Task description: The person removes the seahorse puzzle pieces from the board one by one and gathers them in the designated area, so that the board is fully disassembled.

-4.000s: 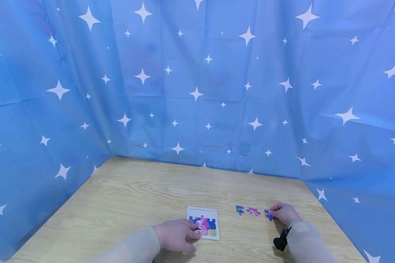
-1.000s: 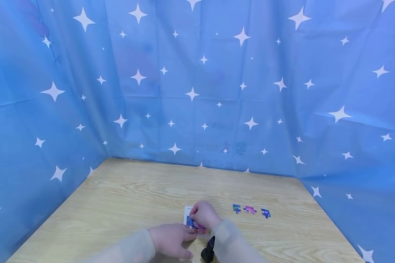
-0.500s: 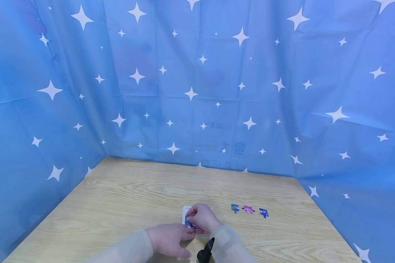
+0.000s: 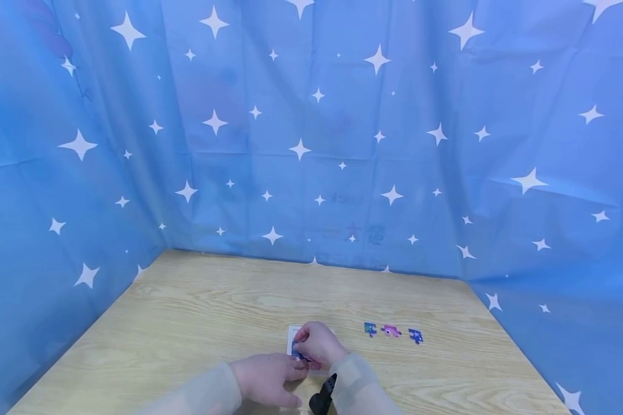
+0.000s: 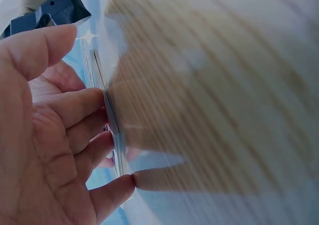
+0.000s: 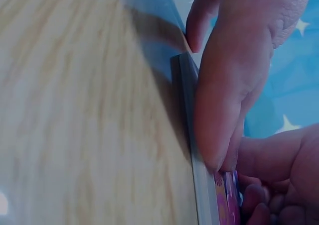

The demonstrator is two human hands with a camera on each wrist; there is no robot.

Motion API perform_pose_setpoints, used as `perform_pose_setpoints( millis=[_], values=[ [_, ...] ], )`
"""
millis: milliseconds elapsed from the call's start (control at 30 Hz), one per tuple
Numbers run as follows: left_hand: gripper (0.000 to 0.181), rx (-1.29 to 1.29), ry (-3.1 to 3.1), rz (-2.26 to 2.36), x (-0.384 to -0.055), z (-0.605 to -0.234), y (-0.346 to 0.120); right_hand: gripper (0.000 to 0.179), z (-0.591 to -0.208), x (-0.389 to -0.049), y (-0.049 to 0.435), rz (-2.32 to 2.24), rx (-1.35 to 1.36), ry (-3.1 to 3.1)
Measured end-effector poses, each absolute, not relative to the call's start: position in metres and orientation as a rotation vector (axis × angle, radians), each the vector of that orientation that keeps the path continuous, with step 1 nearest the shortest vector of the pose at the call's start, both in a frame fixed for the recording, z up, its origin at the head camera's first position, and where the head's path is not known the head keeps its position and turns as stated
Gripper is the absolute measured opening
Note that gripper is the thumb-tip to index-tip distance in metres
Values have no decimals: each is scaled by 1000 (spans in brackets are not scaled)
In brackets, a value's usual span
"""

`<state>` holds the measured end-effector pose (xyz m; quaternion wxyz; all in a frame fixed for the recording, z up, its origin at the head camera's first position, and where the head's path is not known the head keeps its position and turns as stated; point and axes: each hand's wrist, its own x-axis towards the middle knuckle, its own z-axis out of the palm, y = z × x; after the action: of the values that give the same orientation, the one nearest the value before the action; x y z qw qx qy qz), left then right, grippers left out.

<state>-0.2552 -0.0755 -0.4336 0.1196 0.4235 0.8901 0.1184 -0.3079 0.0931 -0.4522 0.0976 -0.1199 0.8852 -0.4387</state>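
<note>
A white-framed jigsaw puzzle board (image 4: pixel 291 333) lies on the table, largely covered by both hands. My right hand (image 4: pixel 319 343) reaches over it, thumb and index finger pinching a blue puzzle piece (image 4: pixel 294 349) just above the filled part. In the right wrist view, pink and purple pieces (image 6: pixel 222 200) show between the board's edge and the fingertips. My left hand (image 4: pixel 267 374) rests with extended fingers at the board's lower left. From the left wrist, its fingertips (image 5: pixel 124 182) touch the board's edge. Much of the picture is hidden beneath the hands.
Three loose puzzle pieces lie in a row right of the board: a blue-green one (image 4: pixel 370 328), a pink one with an eye (image 4: pixel 391 331) and a dark blue one (image 4: pixel 416 335). A black wrist camera (image 4: pixel 322 396) hangs under the right cuff. Blue star-patterned curtains (image 4: pixel 270 173) enclose the table (image 4: pixel 213 311).
My right hand has left the loose pieces on the right and come over the board. Since half a second ago both hands have barely moved. My left hand has stayed at the board.
</note>
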Motion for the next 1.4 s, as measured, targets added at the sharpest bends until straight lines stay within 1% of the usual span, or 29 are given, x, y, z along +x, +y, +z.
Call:
perform_pose_setpoints(
  millis=[400,667,1000,1400],
  values=[
    [61,1222,2601,361,-255,-433,-75,11,-451,-310,94,-1371,-245,2537],
    [61,1215,2611,341,-256,-433,-75,12,-452,-312,95,-1438,-234,2498],
    [62,1192,2599,348,-256,-435,-75,7,-453,-308,99,-1542,-206,2383],
    [62,1163,2616,354,-255,-436,-75,5,-455,-310,104,-1557,-243,2402]
  ],
)
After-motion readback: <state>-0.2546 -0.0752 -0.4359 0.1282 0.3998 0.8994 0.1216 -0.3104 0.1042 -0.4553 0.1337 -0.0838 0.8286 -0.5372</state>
